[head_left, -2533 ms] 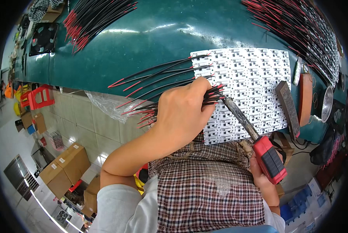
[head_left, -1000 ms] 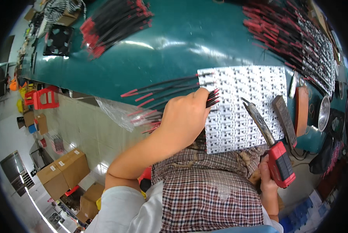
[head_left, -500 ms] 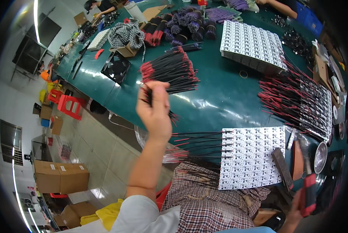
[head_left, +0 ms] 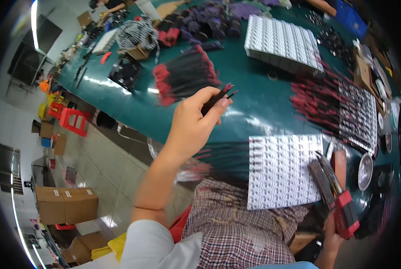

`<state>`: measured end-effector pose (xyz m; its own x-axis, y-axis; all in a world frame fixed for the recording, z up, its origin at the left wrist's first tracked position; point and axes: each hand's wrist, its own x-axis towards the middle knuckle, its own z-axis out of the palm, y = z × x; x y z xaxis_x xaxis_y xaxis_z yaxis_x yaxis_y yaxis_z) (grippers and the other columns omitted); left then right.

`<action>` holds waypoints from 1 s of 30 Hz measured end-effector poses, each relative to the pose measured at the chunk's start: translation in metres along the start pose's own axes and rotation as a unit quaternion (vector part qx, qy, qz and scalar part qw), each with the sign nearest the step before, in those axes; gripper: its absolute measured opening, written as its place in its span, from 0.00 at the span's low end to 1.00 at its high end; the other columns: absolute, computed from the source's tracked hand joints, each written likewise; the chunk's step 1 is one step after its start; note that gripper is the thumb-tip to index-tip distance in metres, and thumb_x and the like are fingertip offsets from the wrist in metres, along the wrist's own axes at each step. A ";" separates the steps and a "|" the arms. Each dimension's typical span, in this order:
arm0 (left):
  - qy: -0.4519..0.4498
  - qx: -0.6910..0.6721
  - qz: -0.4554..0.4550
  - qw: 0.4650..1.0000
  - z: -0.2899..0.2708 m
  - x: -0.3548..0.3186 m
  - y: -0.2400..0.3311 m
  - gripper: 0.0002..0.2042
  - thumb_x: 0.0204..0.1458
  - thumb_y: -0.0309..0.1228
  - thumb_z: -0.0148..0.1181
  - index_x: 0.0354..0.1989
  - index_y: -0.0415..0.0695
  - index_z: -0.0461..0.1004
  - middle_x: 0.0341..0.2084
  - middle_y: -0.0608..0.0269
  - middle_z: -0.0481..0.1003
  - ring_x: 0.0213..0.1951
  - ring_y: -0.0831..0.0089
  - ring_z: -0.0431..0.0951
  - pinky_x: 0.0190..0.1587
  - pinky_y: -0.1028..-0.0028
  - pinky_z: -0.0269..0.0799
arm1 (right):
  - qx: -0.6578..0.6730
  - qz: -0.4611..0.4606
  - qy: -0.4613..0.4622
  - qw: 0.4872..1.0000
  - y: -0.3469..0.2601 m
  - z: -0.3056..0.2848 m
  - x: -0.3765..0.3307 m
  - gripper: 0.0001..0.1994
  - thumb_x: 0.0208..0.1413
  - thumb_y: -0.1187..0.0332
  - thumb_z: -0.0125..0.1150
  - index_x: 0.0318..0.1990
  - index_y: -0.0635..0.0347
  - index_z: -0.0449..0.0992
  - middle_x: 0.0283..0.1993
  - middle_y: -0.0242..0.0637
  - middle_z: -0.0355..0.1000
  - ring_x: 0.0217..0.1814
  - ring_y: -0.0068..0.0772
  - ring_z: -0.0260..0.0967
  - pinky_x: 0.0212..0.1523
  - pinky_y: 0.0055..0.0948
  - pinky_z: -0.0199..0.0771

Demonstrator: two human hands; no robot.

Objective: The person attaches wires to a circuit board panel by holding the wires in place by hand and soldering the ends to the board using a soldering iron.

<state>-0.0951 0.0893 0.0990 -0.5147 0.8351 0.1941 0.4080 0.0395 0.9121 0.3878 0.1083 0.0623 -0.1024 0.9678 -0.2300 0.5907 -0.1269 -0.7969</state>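
My left hand (head_left: 199, 117) is raised over the table's front part, its fingers closed round a small bunch of black wires (head_left: 215, 99) with reddish ends that point up and right. Behind it lies a thick pile of the same wires (head_left: 182, 74). At the lower right, my right hand (head_left: 331, 235) grips a red-and-black soldering gun (head_left: 343, 213), its slim metal tip pointing up and left. Between the hands lies a white panel of small boards (head_left: 283, 172), with several black wires running from its left edge. The panel overhangs my checked apron (head_left: 241, 242).
Another white board stack (head_left: 283, 40) stands farther back. At the right, a wired panel (head_left: 359, 116) lies under a heap of red-tipped wires. A dark bar (head_left: 319, 179) and a round metal dish (head_left: 365, 171) are near the soldering gun. A black fan (head_left: 125, 73) stands at the left.
My left hand has moved right and turned, carrying the wires away from the pile. My right hand has raised the soldering gun and tilted it left. The view has shifted slightly.
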 end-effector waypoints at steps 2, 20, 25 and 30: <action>-0.090 0.018 -0.076 0.993 0.008 -0.018 0.000 0.09 0.62 0.32 0.59 0.41 0.39 0.74 0.19 0.65 0.74 0.24 0.80 0.70 0.28 0.74 0.65 | -0.170 -0.277 0.024 0.945 0.031 0.009 0.007 0.07 0.61 0.71 0.62 0.44 0.63 0.76 0.27 0.27 0.69 0.24 0.16 0.64 0.26 0.19 0.62; -0.147 0.165 -0.032 0.975 0.087 -0.107 -0.031 0.08 0.47 0.29 0.71 0.30 0.41 0.78 0.16 0.67 0.70 0.18 0.77 0.70 0.22 0.74 0.62 | -0.010 -0.108 -0.151 0.983 0.011 0.071 -0.039 0.09 0.45 0.76 0.67 0.37 0.64 0.79 0.32 0.42 0.75 0.28 0.43 0.74 0.30 0.34 0.73; -0.115 0.162 0.007 0.980 0.097 -0.112 -0.040 0.08 0.45 0.28 0.71 0.28 0.41 0.76 0.15 0.65 0.68 0.17 0.71 0.68 0.21 0.70 0.61 | -0.037 -0.123 -0.178 0.976 0.012 0.083 -0.041 0.13 0.45 0.76 0.67 0.41 0.65 0.80 0.34 0.45 0.76 0.29 0.44 0.75 0.30 0.34 0.74; -0.116 0.164 0.018 0.979 0.098 -0.112 -0.043 0.08 0.44 0.27 0.70 0.25 0.41 0.74 0.14 0.65 0.66 0.16 0.70 0.68 0.20 0.68 0.60 | -0.040 -0.193 -0.175 0.965 -0.009 0.092 -0.026 0.14 0.44 0.76 0.67 0.41 0.65 0.80 0.34 0.46 0.76 0.29 0.45 0.76 0.30 0.34 0.75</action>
<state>0.0188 0.0479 0.0022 -0.3262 0.9397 0.1031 0.6628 0.1496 0.7337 0.3112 0.0646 0.0241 -0.5831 0.8049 -0.1105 0.5134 0.2596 -0.8179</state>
